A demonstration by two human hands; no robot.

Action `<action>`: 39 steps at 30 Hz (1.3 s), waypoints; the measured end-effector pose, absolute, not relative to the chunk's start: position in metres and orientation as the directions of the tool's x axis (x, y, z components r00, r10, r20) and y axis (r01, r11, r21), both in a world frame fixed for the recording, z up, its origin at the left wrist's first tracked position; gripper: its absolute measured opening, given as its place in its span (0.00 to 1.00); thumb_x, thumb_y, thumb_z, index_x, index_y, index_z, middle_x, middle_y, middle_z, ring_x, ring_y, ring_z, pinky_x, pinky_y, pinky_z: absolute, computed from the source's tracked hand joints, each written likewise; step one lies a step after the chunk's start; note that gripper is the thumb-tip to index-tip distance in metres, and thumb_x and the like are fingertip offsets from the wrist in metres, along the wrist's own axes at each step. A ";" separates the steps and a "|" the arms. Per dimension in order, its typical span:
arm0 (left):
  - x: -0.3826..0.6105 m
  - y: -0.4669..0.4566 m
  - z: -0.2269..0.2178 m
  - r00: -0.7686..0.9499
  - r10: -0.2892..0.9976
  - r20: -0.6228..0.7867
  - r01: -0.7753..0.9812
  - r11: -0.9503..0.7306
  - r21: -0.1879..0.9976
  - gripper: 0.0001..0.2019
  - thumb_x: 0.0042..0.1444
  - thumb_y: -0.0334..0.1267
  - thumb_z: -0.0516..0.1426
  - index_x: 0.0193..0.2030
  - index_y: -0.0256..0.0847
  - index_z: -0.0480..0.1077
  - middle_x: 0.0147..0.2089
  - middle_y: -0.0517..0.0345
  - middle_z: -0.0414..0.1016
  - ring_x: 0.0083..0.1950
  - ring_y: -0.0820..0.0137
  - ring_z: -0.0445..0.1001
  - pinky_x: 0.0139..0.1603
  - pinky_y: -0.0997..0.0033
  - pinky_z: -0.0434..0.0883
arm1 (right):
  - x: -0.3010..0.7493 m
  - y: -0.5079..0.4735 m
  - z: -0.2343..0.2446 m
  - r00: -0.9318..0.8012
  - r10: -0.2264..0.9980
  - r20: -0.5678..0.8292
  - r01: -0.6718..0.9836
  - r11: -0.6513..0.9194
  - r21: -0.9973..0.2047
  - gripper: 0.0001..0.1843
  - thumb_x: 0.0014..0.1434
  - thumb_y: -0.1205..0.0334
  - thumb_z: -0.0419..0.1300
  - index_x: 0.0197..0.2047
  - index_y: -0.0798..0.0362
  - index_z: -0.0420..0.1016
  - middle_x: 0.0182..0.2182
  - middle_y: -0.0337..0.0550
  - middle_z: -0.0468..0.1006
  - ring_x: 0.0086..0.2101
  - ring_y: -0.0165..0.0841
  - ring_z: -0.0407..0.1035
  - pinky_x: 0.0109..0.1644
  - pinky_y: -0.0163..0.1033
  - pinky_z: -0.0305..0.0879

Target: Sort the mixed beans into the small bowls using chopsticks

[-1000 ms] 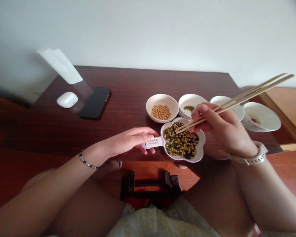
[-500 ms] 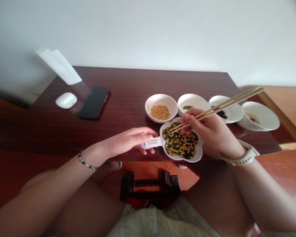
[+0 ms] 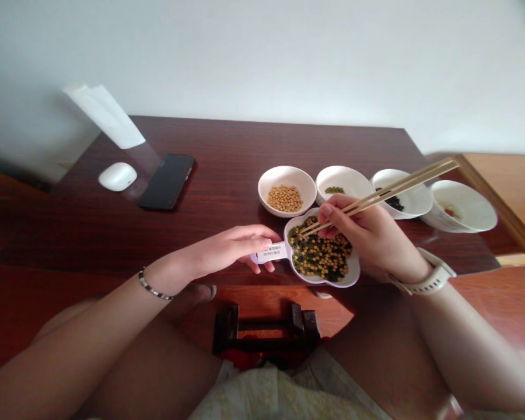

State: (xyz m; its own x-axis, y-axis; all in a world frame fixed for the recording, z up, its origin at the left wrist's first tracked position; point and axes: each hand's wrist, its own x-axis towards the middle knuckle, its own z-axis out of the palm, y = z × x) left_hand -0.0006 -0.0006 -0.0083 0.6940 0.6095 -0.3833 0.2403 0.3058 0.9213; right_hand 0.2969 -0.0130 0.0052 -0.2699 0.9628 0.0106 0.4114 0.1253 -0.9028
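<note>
Here, I see the left hand (image 3: pixel 245 246) closed on the labelled handle (image 3: pixel 272 252) of a flower-shaped dish (image 3: pixel 355 269), at the near edge of the dark worktop (image 3: pixel 227 154). The right hand (image 3: pixel 361 224) grips the chopsticks (image 3: pixel 413 179), whose tips are among the mixed beans (image 3: pixel 320 256) inside. Just behind are four white bowls (image 3: pixel 356 182) in a row; the leftmost bowl (image 3: pixel 284 175) contains yellow beans (image 3: pixel 284 199).

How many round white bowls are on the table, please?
4, all in one row: the leftmost bowl holds yellow beans, the second bowl green beans, the third bowl dark contents, the rightmost bowl something reddish. The right hand covers part of the second bowl; no bowl seems hidden.
</note>
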 end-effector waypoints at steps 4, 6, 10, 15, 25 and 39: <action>0.000 -0.001 -0.008 0.683 0.619 -0.389 0.245 0.308 0.919 0.17 0.76 0.50 0.59 0.62 0.42 0.77 0.50 0.49 0.87 0.52 0.58 0.86 0.46 0.63 0.79 | 0.300 -0.013 0.006 -0.243 0.970 0.007 0.446 0.118 -0.887 0.22 0.77 0.40 0.61 0.41 0.50 0.75 0.34 0.42 0.79 0.36 0.38 0.81 0.36 0.39 0.73; 0.001 -0.002 -0.007 0.680 0.621 -0.391 0.244 0.311 0.918 0.18 0.76 0.50 0.59 0.62 0.42 0.77 0.50 0.49 0.87 0.52 0.58 0.86 0.45 0.63 0.79 | 0.301 -0.013 0.006 -0.248 0.969 0.008 0.449 0.122 -0.885 0.22 0.77 0.40 0.61 0.41 0.50 0.75 0.34 0.41 0.79 0.36 0.38 0.81 0.37 0.39 0.73; 0.001 -0.002 -0.007 0.677 0.629 -0.382 0.240 0.303 0.922 0.16 0.76 0.49 0.59 0.61 0.43 0.77 0.50 0.49 0.87 0.51 0.58 0.86 0.45 0.63 0.79 | 0.299 -0.013 0.005 -0.248 0.969 0.015 0.464 0.132 -0.876 0.23 0.78 0.40 0.59 0.41 0.50 0.75 0.33 0.42 0.81 0.35 0.37 0.79 0.38 0.39 0.72; 0.000 -0.002 -0.009 0.678 0.626 -0.385 0.239 0.307 0.921 0.16 0.76 0.49 0.59 0.62 0.43 0.77 0.50 0.49 0.87 0.52 0.58 0.86 0.46 0.63 0.80 | 0.298 -0.014 0.005 -0.240 0.971 0.018 0.467 0.132 -0.874 0.23 0.77 0.39 0.59 0.40 0.50 0.75 0.33 0.42 0.81 0.36 0.38 0.80 0.37 0.40 0.72; 0.000 -0.001 -0.010 0.681 0.624 -0.384 0.240 0.305 0.922 0.17 0.75 0.50 0.60 0.61 0.43 0.78 0.51 0.47 0.87 0.51 0.57 0.86 0.45 0.62 0.80 | 0.301 -0.013 0.008 -0.253 0.968 0.009 0.460 0.128 -0.878 0.23 0.77 0.40 0.60 0.39 0.50 0.75 0.33 0.43 0.80 0.35 0.38 0.80 0.36 0.40 0.72; 0.000 -0.001 -0.011 0.681 0.623 -0.384 0.250 0.295 0.922 0.17 0.76 0.49 0.59 0.62 0.42 0.77 0.51 0.47 0.87 0.51 0.58 0.85 0.45 0.63 0.79 | 0.299 -0.015 0.006 -0.230 0.973 0.026 0.465 0.133 -0.875 0.22 0.78 0.41 0.59 0.40 0.50 0.76 0.33 0.43 0.82 0.35 0.37 0.80 0.37 0.40 0.72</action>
State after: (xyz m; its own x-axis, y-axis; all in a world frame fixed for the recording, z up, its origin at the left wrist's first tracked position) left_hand 0.0002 -0.0005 -0.0107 0.6811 0.6232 -0.3844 0.2501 0.2954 0.9221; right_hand 0.2988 -0.0145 0.0059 -0.2300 0.9728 0.0257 0.4650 0.1330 -0.8753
